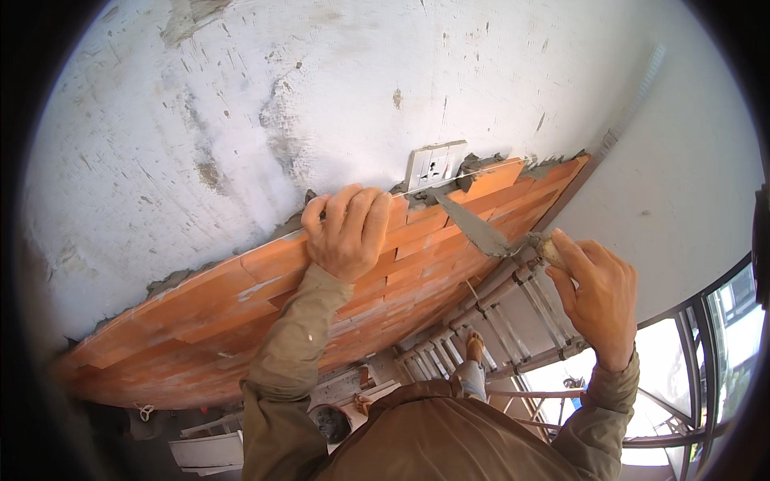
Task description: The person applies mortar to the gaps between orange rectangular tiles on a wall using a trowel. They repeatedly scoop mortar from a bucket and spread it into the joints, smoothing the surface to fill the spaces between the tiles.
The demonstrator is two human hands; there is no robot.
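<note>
Left hand point(349, 232): just off centre toward 9 o'clock; fingers bent over the top edge of the orange tiles point(417, 276); I cannot tell whether it grips or only presses.
Right hand point(597, 289): between 3 and 4 o'clock; I see it closed around the trowel's handle.
Trowel point(481, 231): 3 o'clock; blade points toward 10 o'clock, tip at grey mortar point(419, 195).
Socket point(435, 166): 1 o'clock, on the white wall point(353, 96).

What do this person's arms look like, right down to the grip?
Both arms wear long, creased olive-brown sleeves: the left sleeve, with a small pale speck, and the right sleeve. The left grip and right grip are bare, ungloved human hands; no rings, watches or cables show.
</note>
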